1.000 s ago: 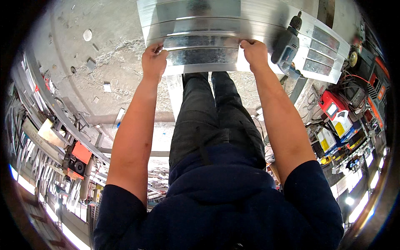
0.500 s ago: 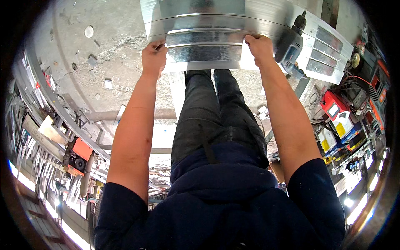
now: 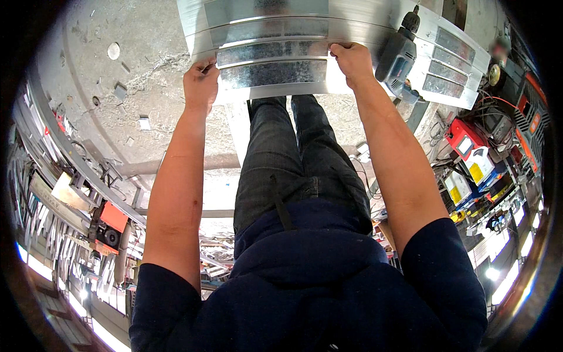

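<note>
My left hand [image 3: 201,87] is closed in a pinch at the left end of a shiny metal strip [image 3: 275,51]. My right hand [image 3: 354,62] pinches the far right end of the same strip, thumb and forefinger together. The strip lies across a wide silvery metal panel [image 3: 358,26], beside other mottled galvanised strips. A grey cordless drill [image 3: 399,61] rests on the panel just right of my right hand, its chuck pointing away from me. The panel's far part runs out of view.
At the right a second white panel [image 3: 472,97] carries several metal strips. Red and yellow equipment [image 3: 469,141] with cables stands farther right. Metal offcuts and a round disc [image 3: 113,51] lie on the concrete floor [image 3: 82,64] at the left, by a long metal rail [image 3: 76,161].
The panel, the drill and both hands sit slightly farther left in the picture, along with the surroundings. Both hands keep their pinch on the strip.
</note>
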### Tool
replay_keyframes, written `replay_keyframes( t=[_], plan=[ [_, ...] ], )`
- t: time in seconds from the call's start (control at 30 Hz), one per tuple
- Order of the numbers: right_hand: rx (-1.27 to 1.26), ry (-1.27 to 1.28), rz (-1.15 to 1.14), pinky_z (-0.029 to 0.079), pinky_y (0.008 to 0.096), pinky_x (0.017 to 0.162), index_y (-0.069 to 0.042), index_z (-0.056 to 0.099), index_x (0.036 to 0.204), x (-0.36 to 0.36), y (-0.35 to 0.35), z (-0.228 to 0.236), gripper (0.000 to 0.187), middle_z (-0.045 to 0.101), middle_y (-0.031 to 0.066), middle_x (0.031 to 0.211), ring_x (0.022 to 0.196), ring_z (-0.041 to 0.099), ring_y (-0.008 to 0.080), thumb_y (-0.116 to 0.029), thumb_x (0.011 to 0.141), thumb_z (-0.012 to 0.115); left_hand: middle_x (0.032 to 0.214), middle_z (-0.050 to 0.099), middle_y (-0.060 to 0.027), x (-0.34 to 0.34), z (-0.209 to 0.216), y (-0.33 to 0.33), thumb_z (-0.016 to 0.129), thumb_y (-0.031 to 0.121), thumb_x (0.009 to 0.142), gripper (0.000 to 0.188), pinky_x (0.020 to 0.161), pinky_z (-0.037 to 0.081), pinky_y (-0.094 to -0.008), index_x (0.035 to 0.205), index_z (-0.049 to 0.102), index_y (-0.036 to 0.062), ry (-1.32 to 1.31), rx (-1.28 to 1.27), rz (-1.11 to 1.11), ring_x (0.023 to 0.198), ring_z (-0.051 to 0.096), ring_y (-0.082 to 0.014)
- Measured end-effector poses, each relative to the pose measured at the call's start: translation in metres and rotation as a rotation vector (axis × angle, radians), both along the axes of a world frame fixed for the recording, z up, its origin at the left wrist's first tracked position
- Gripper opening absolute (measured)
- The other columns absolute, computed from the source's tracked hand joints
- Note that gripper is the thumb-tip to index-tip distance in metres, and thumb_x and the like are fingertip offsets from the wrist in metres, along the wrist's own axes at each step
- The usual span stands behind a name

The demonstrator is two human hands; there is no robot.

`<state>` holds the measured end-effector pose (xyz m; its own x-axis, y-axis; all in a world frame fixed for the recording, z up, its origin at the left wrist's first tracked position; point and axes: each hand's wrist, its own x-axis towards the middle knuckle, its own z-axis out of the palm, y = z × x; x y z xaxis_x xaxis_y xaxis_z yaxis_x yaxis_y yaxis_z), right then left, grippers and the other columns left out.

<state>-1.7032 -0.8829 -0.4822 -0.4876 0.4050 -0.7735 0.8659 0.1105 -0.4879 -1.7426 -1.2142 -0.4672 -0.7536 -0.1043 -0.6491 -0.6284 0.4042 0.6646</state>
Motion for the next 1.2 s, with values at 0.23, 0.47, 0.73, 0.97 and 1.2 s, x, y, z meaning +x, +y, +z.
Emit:
replay_keyframes(
  t=[0.23, 0.47, 0.73, 0.97, 1.2],
  plan=[
    [0.019, 0.010, 0.009, 0.046, 0.0283, 0.069, 0.006, 0.069, 0.093, 0.002, 0.001, 0.000, 0.022, 0.066, 0.0079, 0.084, 0.075, 0.057, 0.0150, -0.014, 0.082, 0.066, 0.100, 0.068, -0.0127, -0.002, 0.006, 0.004, 0.060, 0.007, 0.082, 0.029, 0.083, 0.047, -0.0243, 0.106, 0.064, -0.0078, -0.005, -0.019, 0.021, 0.091, 0.063, -0.0156],
    [0.269, -0.019, 0.164, 0.050, 0.0362, 0.076, -0.005, 0.073, 0.098, -0.011, 0.001, 0.024, 0.033, 0.071, 0.0138, 0.090, 0.084, 0.067, 0.0277, -0.030, 0.079, 0.063, 0.094, 0.069, -0.0119, -0.016, 0.003, -0.002, 0.063, 0.016, 0.082, 0.033, 0.075, 0.047, -0.0259, 0.107, 0.066, -0.0050, -0.013, -0.157, 0.027, 0.084, 0.062, -0.0156],
    [0.250, 0.019, 0.090, 0.049, 0.0302, 0.077, -0.003, 0.072, 0.104, -0.032, 0.000, 0.019, 0.031, 0.072, 0.0091, 0.093, 0.082, 0.065, 0.0170, -0.024, 0.083, 0.064, 0.097, 0.068, -0.0089, -0.041, 0.007, 0.010, 0.063, 0.009, 0.079, 0.033, 0.080, 0.047, -0.0247, 0.108, 0.064, -0.0073, 0.062, 0.003, -0.016, 0.087, 0.062, -0.0139],
    [0.214, 0.006, 0.053, 0.048, 0.0305, 0.078, -0.002, 0.072, 0.102, -0.040, -0.015, 0.031, 0.027, 0.072, 0.0090, 0.095, 0.085, 0.064, 0.0177, -0.020, 0.084, 0.064, 0.108, 0.065, -0.0136, -0.040, 0.007, 0.014, 0.064, 0.006, 0.079, 0.040, 0.090, 0.045, -0.0254, 0.115, 0.059, -0.0102, 0.003, 0.098, 0.081, 0.098, 0.061, -0.0162],
    [0.194, 0.009, 0.020, 0.047, 0.0294, 0.082, -0.002, 0.073, 0.099, -0.035, -0.011, 0.014, 0.022, 0.072, 0.0081, 0.096, 0.089, 0.063, 0.0171, -0.016, 0.085, 0.063, 0.107, 0.065, -0.0137, -0.041, 0.001, 0.008, 0.062, 0.006, 0.079, 0.039, 0.090, 0.045, -0.0252, 0.115, 0.060, -0.0100, -0.020, 0.062, 0.034, 0.099, 0.061, -0.0169]
  ],
)
